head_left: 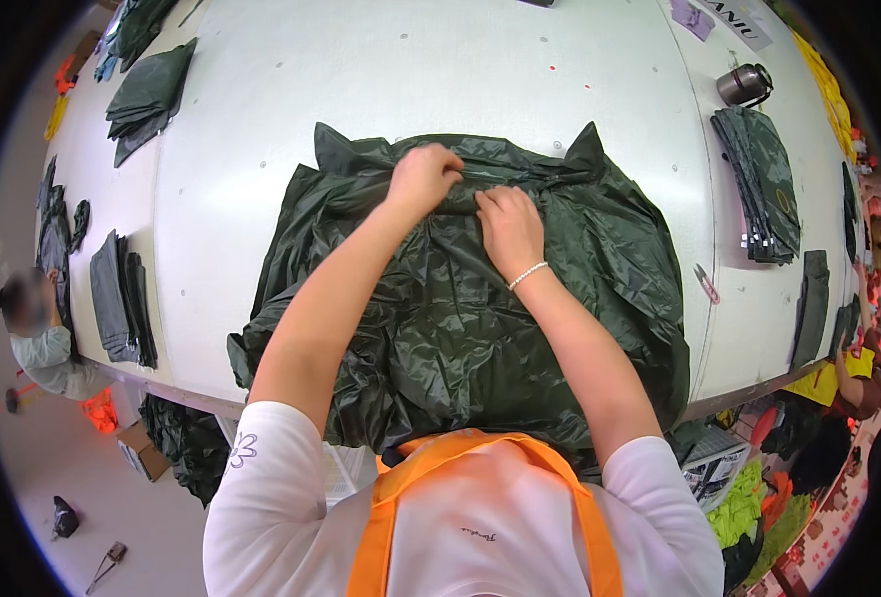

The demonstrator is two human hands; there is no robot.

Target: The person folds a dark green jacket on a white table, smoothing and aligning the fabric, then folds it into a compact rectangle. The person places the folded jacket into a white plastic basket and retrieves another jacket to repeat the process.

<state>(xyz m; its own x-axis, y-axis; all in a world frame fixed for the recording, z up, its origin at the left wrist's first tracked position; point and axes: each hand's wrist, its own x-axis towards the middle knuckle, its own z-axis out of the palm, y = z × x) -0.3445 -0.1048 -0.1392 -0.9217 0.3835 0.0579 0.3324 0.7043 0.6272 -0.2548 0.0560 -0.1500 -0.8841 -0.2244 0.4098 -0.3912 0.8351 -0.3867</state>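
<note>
A shiny dark green rain garment (440,328) lies spread and crumpled across the white table before me, its near part hanging toward my body. At its far edge, two pointed corners stick up left and right. My left hand (424,179) pinches the fabric near that far edge, fingers pressed together. Just right of it and a little nearer, my right hand (510,229) has its fingers curled down on the same cloth, gripping a fold. A beaded bracelet (527,276) circles my right wrist. What lies under the fingertips is hidden.
On the white table (440,70), folded dark green garments (759,184) form a stack at right, near a metal flask (744,85) and small snips (706,284). More folded garments (152,95) lie at left. A person (37,318) works at the far left; another person's hand (844,363) shows at right.
</note>
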